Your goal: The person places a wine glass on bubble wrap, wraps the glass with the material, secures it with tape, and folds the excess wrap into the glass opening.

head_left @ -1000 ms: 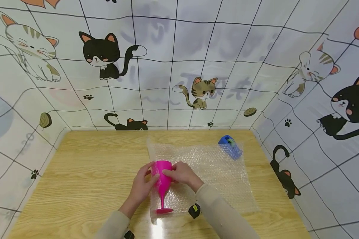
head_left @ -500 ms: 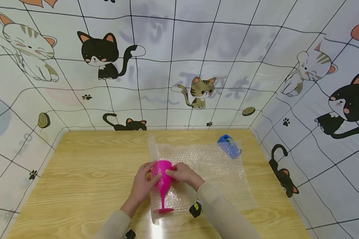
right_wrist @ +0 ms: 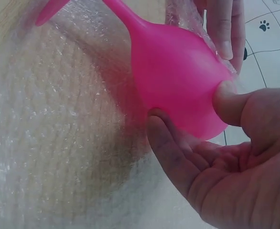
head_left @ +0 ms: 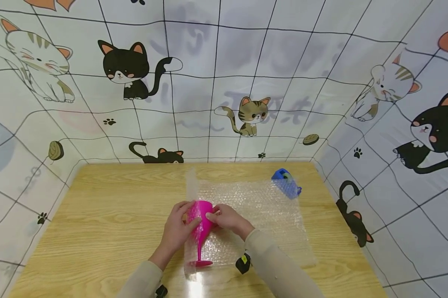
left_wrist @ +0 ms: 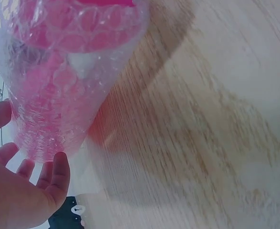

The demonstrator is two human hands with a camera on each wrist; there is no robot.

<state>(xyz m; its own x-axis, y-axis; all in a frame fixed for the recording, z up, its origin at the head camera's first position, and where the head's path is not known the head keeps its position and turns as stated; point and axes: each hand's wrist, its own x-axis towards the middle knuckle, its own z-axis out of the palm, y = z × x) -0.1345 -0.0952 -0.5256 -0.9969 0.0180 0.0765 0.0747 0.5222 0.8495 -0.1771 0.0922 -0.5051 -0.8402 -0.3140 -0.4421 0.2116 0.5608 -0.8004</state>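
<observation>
- Head view, lower middle of the frame: the pink goblet (head_left: 204,224) lies between your two hands over the bubble wrap (head_left: 261,215), which is spread on the counter (head_left: 116,215); its long axis runs nearly up and down the frame, mouth uppermost, foot (head_left: 201,263) near the wrap's lower edge.
- Your left hand (head_left: 177,227) is at the bowl's left side; thumb and fingers hold the wrap's left portion against it, so that film lies between skin and goblet, as the left wrist view shows.
- Your right hand (head_left: 229,217) is at the bowl's right side; in the right wrist view its fingers grasp bare pink plastic, the thumb (right_wrist: 230,102) on one side and the forefinger opposite.
- Both hands are about equally near the bowl; neither touches stem or foot, which point toward the bottom of the frame.
- Governing relation, as a judgement: the loose wrap extends rightward, across the goblet's axis; any roll would therefore turn about that axis, with the ungrasped foot prone to swing askew.
- Upper right: a blue tape dispenser (head_left: 281,174), partly beneath the wrap, stands well apart from your fingers.
</observation>
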